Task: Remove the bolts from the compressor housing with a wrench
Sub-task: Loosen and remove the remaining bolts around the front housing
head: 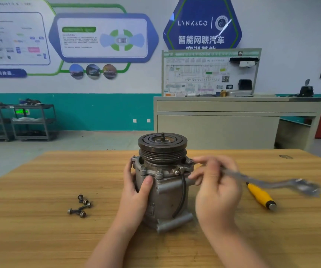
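Compressor housing (162, 182) upright on worktop (40, 238), left hand (136, 192) gripping it, right hand (216, 188) holding blurred wrench (271, 183) at flange bolt (189, 161), loose bolts (80, 206) left

Head-worn view, angled down, near table (40, 180)

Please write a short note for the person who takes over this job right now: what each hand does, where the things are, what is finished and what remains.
Left hand: grips the compressor, which stands upright on the wooden table.
Right hand: holds the wrench near the bolt on the flange's right side; the wrench is blurred, so seating is unclear.
Done: several loose bolts lie on the table left of the compressor.
Left: bolts at the flange front are still in place.
A yellow-handled tool lies to the right.
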The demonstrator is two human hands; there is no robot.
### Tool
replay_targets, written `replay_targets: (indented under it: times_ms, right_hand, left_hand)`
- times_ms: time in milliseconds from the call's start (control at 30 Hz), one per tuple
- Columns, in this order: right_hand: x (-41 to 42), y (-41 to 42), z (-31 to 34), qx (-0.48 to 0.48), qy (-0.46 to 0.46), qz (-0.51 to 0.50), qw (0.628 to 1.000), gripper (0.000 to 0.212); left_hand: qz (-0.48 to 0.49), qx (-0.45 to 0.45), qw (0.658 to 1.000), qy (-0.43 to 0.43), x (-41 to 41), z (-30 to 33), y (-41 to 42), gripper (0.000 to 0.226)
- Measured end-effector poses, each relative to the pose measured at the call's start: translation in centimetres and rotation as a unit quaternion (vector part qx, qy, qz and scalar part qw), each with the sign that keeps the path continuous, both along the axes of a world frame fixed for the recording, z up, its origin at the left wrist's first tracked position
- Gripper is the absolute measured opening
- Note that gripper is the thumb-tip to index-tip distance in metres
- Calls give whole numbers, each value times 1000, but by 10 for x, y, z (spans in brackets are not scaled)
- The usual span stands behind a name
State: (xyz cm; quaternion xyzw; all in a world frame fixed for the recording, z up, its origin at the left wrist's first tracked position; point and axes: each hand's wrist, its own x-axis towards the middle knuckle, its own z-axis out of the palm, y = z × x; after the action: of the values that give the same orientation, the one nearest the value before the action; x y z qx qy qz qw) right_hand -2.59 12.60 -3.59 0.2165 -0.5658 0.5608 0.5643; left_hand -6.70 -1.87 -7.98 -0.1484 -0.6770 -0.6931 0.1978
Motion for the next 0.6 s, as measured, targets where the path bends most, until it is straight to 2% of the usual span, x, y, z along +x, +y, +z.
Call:
replay_targets:
  times_ms: [67, 133, 167, 233, 300, 333, 433, 467, 500, 600]
  right_hand:
    - [-10, 3, 9, -191, -55, 136, 971, 24]
    - [-31, 18, 24, -302, -172, 225, 910, 25]
    - [-42, 26, 34, -319, -251, 279, 870, 26]
    - [-59, 38, 49, -279, -407, 376, 784, 26]
    - [-67, 46, 59, -213, -485, 435, 728, 27]
    - [-67, 49, 63, -204, -486, 459, 715, 28]
    - [-55, 60, 74, -252, -404, 526, 705, 27]
    - [-48, 62, 75, -263, -374, 533, 712, 27]
    - [-42, 63, 74, -264, -347, 518, 735, 27]
    - [-25, 56, 62, -217, -265, 361, 867, 25]
  left_hand:
    - [2, -3, 1000, 1, 1, 1, 0, 64]
    - [3, -2, 1000, 4, 0, 0, 1, 61]
    - [3, -2, 1000, 5, 0, 0, 1, 62]
    - [0, -7, 1000, 8, 0, 0, 1, 72]
    - [0, -9, 1000, 7, -1, -1, 1, 76]
    - [-1, -9, 1000, 8, -2, -1, 1, 76]
    - [3, -13, 1000, 17, -5, -3, 0, 76]
    - [4, -13, 1000, 18, -5, -3, 0, 75]
    - [5, -14, 1000, 18, -5, -3, 0, 75]
    - [8, -19, 1000, 18, -4, -2, 0, 75]
